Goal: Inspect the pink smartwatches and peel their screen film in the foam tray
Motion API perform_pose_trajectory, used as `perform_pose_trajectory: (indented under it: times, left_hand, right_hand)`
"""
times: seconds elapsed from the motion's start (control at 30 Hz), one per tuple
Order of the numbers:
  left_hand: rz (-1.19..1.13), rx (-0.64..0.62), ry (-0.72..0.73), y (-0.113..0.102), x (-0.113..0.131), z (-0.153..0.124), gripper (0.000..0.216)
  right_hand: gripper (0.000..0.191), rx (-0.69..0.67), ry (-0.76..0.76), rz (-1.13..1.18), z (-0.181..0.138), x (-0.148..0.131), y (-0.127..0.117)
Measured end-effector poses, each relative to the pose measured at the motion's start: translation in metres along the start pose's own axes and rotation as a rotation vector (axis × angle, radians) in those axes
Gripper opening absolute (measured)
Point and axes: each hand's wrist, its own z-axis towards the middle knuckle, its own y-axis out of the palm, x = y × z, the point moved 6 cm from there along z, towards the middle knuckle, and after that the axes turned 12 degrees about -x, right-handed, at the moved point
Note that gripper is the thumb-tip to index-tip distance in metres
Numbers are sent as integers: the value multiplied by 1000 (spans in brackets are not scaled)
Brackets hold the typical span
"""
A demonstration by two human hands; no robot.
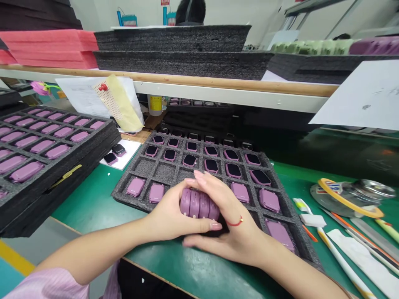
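Purple watch cases (199,204) between the fingers (214,189)

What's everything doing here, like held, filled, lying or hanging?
Left hand: closed around purple cases
Right hand: cupped, thumb apart
Purple cases: held side by side
Middle tray: partly filled
Tray watches: dark screens up
Left tray: slots holding purple pieces
Loose watches: lying on white paper
Yellow sheet: hanging
Long toothbrush: lying down

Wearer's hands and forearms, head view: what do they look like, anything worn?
Both ungloved. Left hand: bare wrist and forearm, pale lilac, faintly striped sleeve near the elbow. Right hand: thin red cord bracelet with a small gold-coloured bead. Nails look longish.
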Motion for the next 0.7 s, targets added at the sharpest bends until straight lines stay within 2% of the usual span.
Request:
perform_pose_trajectory:
  times: [0.07, 0.2, 0.27, 0.37, 0.5, 0.6, 0.7]
  left_hand:
    - [52, 4, 62, -1, 6, -2, 54]
    - [178, -17, 194, 0, 17, -8, 42]
    - [235, -28, 259, 2, 21, -11, 39]
    - [291, -49, 347, 4, 23, -12, 38]
    - [301, -100, 431, 6, 22, -12, 48]
    - [333, -103, 459, 7, 20, -13, 49]
    - [392, -74, 483, 6, 19, -16, 49]
  right_hand:
    - [87, 60, 64, 134, -2, 3, -5]
    - [54, 248, 260, 474, -8, 21, -8]
    - [51, 264, 350, 611, -9, 29, -3]
    - [58, 171, 462, 738, -6, 35, 7]
    - [67, 32, 572, 810, -3, 34, 11]
    - [71, -48, 600, 913, -5, 30, 14]
    - [75, -63, 601, 1019, -7, 27, 16]
